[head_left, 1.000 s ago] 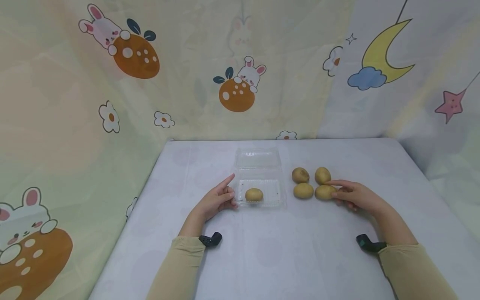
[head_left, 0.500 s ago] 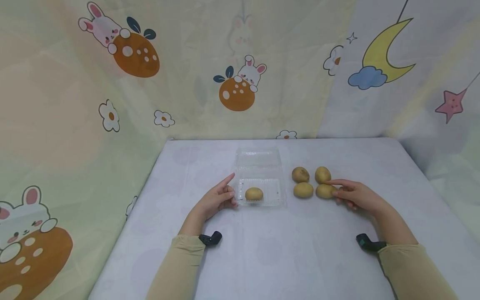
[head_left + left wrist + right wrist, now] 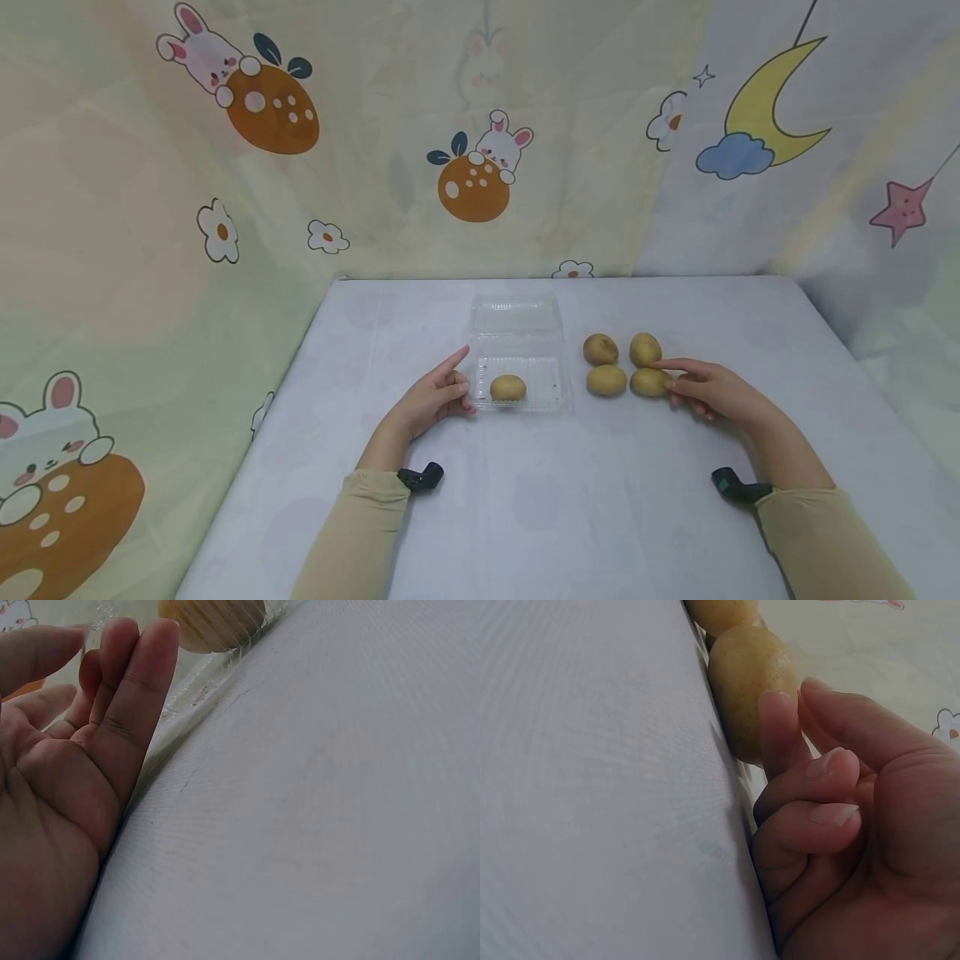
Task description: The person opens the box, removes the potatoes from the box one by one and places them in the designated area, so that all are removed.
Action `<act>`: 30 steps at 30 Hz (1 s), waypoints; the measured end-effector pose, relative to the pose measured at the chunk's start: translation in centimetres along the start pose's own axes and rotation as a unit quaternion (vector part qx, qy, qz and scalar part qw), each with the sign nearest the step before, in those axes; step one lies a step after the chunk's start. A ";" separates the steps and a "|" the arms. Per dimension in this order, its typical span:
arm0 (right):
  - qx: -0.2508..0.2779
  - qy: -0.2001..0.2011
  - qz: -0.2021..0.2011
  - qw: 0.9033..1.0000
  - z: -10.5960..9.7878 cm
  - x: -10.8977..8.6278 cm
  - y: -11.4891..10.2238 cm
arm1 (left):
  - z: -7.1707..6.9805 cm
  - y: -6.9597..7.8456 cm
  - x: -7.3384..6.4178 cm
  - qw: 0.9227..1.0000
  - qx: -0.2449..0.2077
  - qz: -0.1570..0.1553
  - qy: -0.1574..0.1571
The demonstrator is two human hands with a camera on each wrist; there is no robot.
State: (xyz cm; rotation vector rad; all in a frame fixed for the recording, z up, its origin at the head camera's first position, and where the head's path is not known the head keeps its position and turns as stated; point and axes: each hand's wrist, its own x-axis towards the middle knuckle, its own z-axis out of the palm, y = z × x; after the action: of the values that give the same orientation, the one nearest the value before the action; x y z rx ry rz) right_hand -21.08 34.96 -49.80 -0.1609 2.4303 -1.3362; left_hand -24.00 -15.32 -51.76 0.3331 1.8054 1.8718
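Note:
My left hand (image 3: 431, 402) rests by the left edge of a clear plastic clamshell box (image 3: 558, 392), index finger pointing forward, the other fingers loosely bent. The box stands with its lid folded back, and one potato (image 3: 507, 388) lies in it. My right hand (image 3: 716, 393) is at the right end of the front-right potato (image 3: 648, 382). Its index finger reaches along the potato's back, and thumb and another fingertip touch or nearly touch the end. In the right wrist view, the ring and little fingers are curled beside that potato (image 3: 746, 675).
Three more potatoes (image 3: 606, 380) complete a loose square right of the box. A white cloth covers the table (image 3: 555, 500). Patterned fabric (image 3: 375, 167) with rabbits hangs behind and at the sides. Each wrist wears a black camera (image 3: 423, 477).
The front-right potato shifts very slightly right, then back left, by the right fingertips. Both hands stay almost still, and the box has not moved.

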 end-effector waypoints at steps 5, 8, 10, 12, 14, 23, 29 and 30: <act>0.005 0.002 -0.006 1.000 0.0 -0.1 0.0 | 0.1 0.1 -0.1 1.000 -0.002 0.002 -0.001; 0.012 0.000 -0.011 1.000 -0.1 -0.2 0.0 | 0.1 0.1 -0.1 1.000 -0.002 0.003 -0.001; 0.017 -0.002 -0.014 1.000 -0.2 -0.2 -0.1 | 0.1 0.0 0.0 1.000 -0.004 0.004 -0.002; 0.025 -0.004 -0.019 1.000 -0.3 -0.3 -0.4 | 0.1 0.0 0.0 1.000 -0.003 0.004 -0.002; 0.033 -0.004 -0.025 0.999 -0.4 -0.4 -0.6 | 0.0 -0.1 0.0 1.000 -0.003 0.004 -0.002; 0.045 -0.018 -0.078 0.996 -0.5 -0.5 -2.2 | 0.0 -0.2 0.1 1.000 -0.007 0.011 -0.007; 0.005 -0.046 -0.138 0.989 -0.7 -0.4 -4.0 | 0.1 0.1 -0.1 1.000 -0.011 0.013 -0.009; 0.000 -0.050 -0.149 0.988 -0.7 -0.3 -4.3 | 0.1 0.2 -0.1 1.000 -0.010 0.013 -0.008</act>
State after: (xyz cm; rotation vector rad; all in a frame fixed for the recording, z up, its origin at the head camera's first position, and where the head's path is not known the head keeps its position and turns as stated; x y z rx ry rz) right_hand -21.40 33.21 -45.75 -0.5987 2.3886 -1.4102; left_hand -23.88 -15.25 -51.57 0.3642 1.7774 1.8982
